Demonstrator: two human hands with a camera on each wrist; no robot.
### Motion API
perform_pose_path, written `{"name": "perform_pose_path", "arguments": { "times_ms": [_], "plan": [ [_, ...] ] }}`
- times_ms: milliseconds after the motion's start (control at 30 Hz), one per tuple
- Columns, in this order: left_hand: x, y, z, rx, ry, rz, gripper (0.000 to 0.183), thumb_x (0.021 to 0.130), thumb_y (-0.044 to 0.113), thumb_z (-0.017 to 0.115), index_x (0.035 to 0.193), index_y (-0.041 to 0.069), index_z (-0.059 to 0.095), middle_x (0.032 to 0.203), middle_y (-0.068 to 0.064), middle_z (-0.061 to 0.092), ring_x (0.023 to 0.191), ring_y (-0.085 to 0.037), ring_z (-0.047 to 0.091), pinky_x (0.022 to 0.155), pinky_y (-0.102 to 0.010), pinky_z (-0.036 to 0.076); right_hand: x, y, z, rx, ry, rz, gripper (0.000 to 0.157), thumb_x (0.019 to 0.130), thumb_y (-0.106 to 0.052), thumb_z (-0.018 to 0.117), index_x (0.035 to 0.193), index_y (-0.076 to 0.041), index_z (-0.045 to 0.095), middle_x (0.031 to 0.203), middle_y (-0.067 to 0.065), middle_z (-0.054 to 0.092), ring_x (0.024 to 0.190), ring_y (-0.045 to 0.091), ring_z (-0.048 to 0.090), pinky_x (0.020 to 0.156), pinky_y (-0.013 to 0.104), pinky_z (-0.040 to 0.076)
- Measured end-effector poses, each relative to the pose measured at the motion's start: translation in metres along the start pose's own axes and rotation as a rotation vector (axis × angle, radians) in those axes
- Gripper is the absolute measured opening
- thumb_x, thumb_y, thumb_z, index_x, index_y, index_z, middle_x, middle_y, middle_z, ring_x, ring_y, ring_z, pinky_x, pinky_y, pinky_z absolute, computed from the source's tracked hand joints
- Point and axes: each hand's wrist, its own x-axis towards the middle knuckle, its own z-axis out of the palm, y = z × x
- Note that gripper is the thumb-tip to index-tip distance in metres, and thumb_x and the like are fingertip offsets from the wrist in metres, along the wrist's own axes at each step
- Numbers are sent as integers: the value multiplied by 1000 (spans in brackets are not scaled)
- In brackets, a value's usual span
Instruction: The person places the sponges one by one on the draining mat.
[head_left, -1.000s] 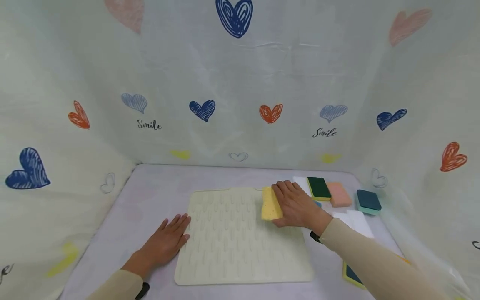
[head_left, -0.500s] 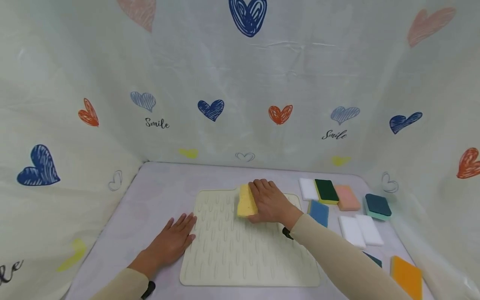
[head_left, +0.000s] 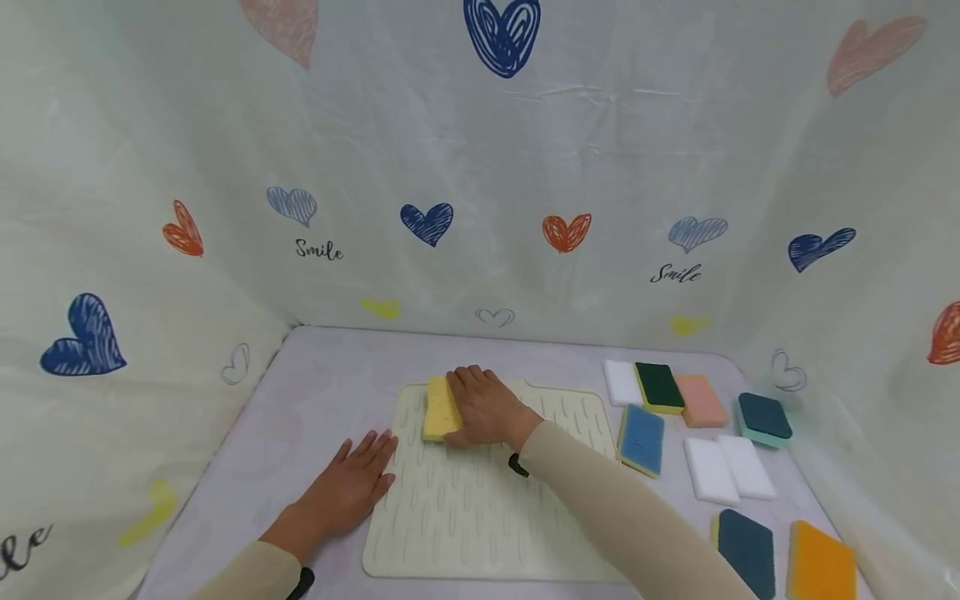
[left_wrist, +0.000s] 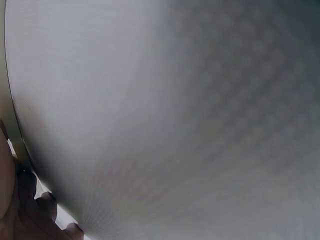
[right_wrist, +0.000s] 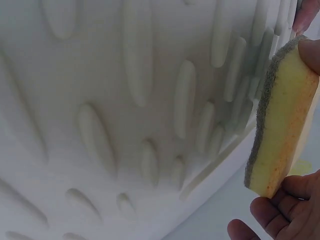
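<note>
A cream mat with raised oval ridges lies on the table. Near its far left corner my right hand grips a yellow sponge from its right side. In the right wrist view the thumb and fingers pinch the sponge by its two ends, and its grey scouring face is turned to the ridged mat. My left hand lies flat with fingers straight, fingertips at the mat's left edge. Only part of the left hand shows in the left wrist view, which is mostly blurred.
To the right of the mat lie several sponges: blue, green, pink, teal, dark blue and orange. White pads lie among them. A heart-printed curtain surrounds the table.
My right hand has moved left across the far part of the mat with the yellow sponge, uncovering more sponges at the right. My left hand stays at the mat's left edge.
</note>
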Motion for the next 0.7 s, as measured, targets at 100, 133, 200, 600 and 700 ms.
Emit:
{"name": "perform_pose_path", "arguments": {
  "times_ms": [100,133,200,600,700],
  "plan": [
    [0,0,0,-8,1,5,64,114,41,45,164,3,35,172,-14,33,161,-38,26,127,-66,22,9,-5,5,11,1,3,96,88,-73,65,152,-3,45,142,9,57,129,25,55,103,37,50],
    [0,0,0,-10,1,6,64,114,41,45,164,3,35,172,-14,33,161,-38,26,127,-66,21,12,-7,7,13,3,3,95,88,-73,65,151,-4,46,142,8,57,129,24,55,103,37,50],
    [1,-1,1,-10,1,5,64,114,41,45,165,4,34,172,-13,33,161,-38,26,127,-66,22,16,-10,9,21,-1,5,95,88,-73,65,151,-4,45,142,8,57,129,24,54,103,37,50],
    [3,-2,5,15,9,-3,65,114,41,45,166,6,32,173,-11,30,162,-36,25,127,-64,21,28,-22,12,63,-36,21,98,89,-74,64,157,-6,42,150,7,54,136,23,52,110,37,48],
    [2,-1,4,14,5,-6,65,113,41,45,166,6,32,173,-10,31,162,-36,24,127,-64,21,29,-23,13,61,-53,23,98,90,-74,63,157,-6,42,150,6,54,137,23,52,111,37,47]
  ]
}}
